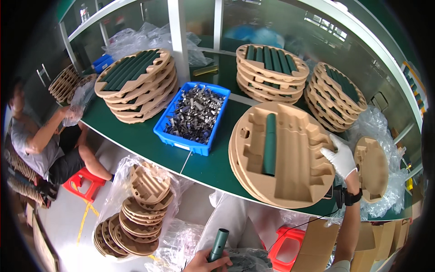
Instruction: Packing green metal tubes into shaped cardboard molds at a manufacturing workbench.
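My left hand (206, 263) was clamped on a green tube (219, 245) over my lap; my gloved right hand (340, 158) pressed flat on the tray (290, 167) on the worktop (145, 136). Loosely held, the tray stack could slide off the edge.

Bin of metal parts (194, 115) left of tray (278, 154), tray stacks (272, 72) behind both.

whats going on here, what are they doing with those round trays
A person sits at a green table. Their gloved right hand rests on the edge of a round tan moulded tray that has one green tube lying in a slot. Their bare left hand holds another green tube low by the lap. Filled tray stacks and a blue bin of metal parts sit behind. A co-worker sits on the left.
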### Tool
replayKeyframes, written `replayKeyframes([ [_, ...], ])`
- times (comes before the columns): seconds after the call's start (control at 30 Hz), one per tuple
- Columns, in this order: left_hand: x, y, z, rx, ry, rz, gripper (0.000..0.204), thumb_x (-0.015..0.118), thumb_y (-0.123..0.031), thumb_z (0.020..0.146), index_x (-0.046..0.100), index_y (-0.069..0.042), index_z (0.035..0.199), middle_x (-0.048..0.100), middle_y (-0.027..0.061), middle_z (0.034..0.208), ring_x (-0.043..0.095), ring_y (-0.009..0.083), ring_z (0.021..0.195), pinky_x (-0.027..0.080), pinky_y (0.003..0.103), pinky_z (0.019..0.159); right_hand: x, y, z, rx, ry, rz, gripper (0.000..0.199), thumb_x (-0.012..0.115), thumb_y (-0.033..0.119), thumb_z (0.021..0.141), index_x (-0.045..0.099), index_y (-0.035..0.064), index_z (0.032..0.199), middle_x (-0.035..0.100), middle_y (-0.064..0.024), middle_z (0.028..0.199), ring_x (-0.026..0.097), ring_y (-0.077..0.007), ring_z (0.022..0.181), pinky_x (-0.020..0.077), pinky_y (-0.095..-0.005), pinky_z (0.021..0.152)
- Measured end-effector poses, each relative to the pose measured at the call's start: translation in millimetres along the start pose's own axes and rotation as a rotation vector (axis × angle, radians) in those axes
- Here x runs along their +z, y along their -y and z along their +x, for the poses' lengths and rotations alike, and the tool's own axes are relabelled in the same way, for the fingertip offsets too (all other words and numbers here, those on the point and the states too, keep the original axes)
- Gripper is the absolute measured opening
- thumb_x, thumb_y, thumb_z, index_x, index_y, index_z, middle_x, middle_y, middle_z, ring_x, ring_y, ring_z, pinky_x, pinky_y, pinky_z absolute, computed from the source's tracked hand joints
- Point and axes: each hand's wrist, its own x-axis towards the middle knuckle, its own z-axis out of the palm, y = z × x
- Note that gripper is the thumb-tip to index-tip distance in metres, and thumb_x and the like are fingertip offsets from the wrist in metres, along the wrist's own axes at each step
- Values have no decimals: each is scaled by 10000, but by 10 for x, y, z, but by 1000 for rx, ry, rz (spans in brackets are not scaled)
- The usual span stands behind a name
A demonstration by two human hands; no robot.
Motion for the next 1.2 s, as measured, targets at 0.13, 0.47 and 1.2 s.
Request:
replayKeyframes([
  [0.13, 62, -306, -82, 18, 138, 71, 308, 625, -136, 955, 528, 24, 1200, 653, 81, 894, 649, 144, 707, 515, 260, 613, 83, 14, 38, -99, 19, -155, 632, 680, 367, 887, 513, -64, 1317, 598, -236, 1274, 584, -315, 1180, 423, -367, 1013],
  [0.47, 756, -1251, -588, 460, 512, 148, 504, 683, -222, 896, 323, 43, 1129, 571, 198, 834, 611, 340, 619, 491, 388, 487, -376, 131, -264, -131, -180, 29, 532, 519, 339, 1001, 441, 31, 1428, 514, -121, 1388, 513, -208, 1235, 387, -325, 1032],
  [1.2, 409, -1097, -413, 601, 920, -144, 358, 560, -335, 990, 459, 9, 993, 537, 90, 710, 550, 175, 544, 444, 282, 445, 473, 1772, -735, -171, 300, 577, 709, 677, 367, 897, 427, -109, 1358, 599, -175, 1239, 630, -179, 975, 531, -268, 784],
])
